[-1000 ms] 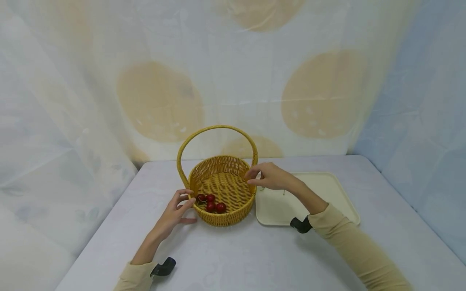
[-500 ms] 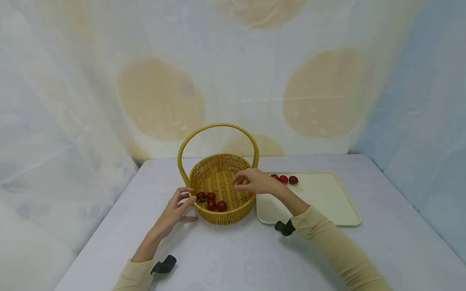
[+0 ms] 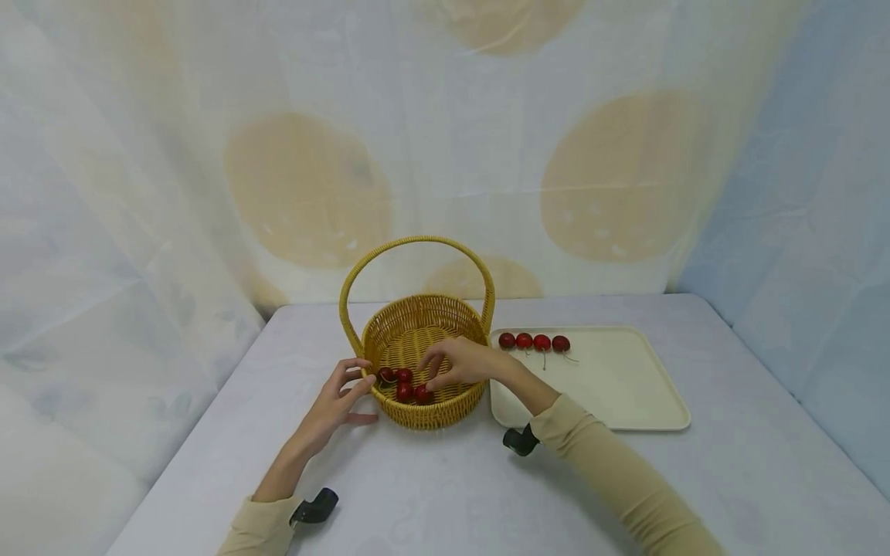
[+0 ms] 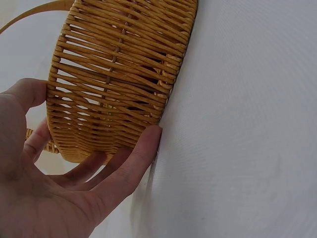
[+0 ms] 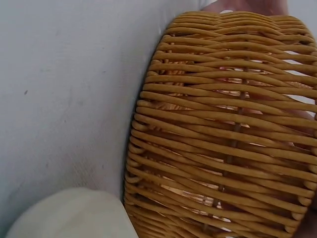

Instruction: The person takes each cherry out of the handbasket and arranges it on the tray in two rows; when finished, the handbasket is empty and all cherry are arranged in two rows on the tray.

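Note:
In the head view, my left hand (image 3: 334,401) steadies the yellow wicker basket (image 3: 427,418) by its left side. The left wrist view has that hand's fingers (image 4: 141,148) curved against the woven wall (image 4: 114,84), with one digit at the rim. Several dark red cherries (image 3: 404,392) lie together at the front left of the basket floor. My right hand (image 3: 462,361) reaches in over the right rim, thumb tip right at the rightmost cherry (image 3: 422,395) and forefinger held apart from it. In the right wrist view the basket wall (image 5: 223,129) hides most of this hand.
A cream tray (image 3: 612,386) lies right of the basket, with a row of several stemmed cherries (image 3: 541,342) along its back left edge. The basket's tall arched handle (image 3: 424,239) rises above the rim. A printed cloth (image 3: 459,154) hangs behind the table.
My right hand has moved from above the tray's left end, leftward and down into the basket, to the cherries. The row on the tray is uncovered. My left hand stays at the basket.

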`<state>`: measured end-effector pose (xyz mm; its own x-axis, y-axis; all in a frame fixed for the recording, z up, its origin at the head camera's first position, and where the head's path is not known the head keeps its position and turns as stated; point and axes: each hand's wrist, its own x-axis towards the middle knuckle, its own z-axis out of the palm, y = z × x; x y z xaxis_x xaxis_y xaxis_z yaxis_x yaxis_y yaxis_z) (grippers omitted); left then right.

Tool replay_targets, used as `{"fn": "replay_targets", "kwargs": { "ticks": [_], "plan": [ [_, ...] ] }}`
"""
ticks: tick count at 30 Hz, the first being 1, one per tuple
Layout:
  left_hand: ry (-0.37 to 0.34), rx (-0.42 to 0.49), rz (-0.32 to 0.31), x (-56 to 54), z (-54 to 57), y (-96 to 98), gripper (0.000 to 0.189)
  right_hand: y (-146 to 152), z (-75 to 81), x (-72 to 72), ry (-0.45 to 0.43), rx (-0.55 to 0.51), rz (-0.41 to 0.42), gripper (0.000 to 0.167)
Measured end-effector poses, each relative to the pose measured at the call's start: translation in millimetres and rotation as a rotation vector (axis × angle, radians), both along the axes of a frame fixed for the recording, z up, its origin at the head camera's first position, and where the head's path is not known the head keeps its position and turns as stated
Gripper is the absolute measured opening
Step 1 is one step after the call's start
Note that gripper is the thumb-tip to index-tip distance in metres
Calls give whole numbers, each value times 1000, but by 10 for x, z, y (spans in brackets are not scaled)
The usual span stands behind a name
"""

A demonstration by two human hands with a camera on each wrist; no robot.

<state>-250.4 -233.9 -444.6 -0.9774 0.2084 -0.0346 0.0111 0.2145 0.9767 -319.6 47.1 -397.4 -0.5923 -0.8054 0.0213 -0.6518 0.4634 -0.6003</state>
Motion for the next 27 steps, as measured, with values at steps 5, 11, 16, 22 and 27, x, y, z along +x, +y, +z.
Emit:
{"fn": "replay_targets", "kwargs": {
  "ticks": [5,11,16,22,27],
  "plan": [
    [-7,0,5,-6,6,2,49,-55,-46,-48,-8,13,19,36],
    [-20,5,16,-5,-4,-2,48,-119,-80,-53,6,70,60,32],
    [-11,2,17,5,-23,-16,48,-157,-120,-39,33,117,49,29],
    [-8,-6,22,12,-12,-13,49,-174,-132,-13,68,128,30,26],
    [-8,-3,9,21,1,11,51,-168,-116,20,70,129,16,27]
  ]
}}
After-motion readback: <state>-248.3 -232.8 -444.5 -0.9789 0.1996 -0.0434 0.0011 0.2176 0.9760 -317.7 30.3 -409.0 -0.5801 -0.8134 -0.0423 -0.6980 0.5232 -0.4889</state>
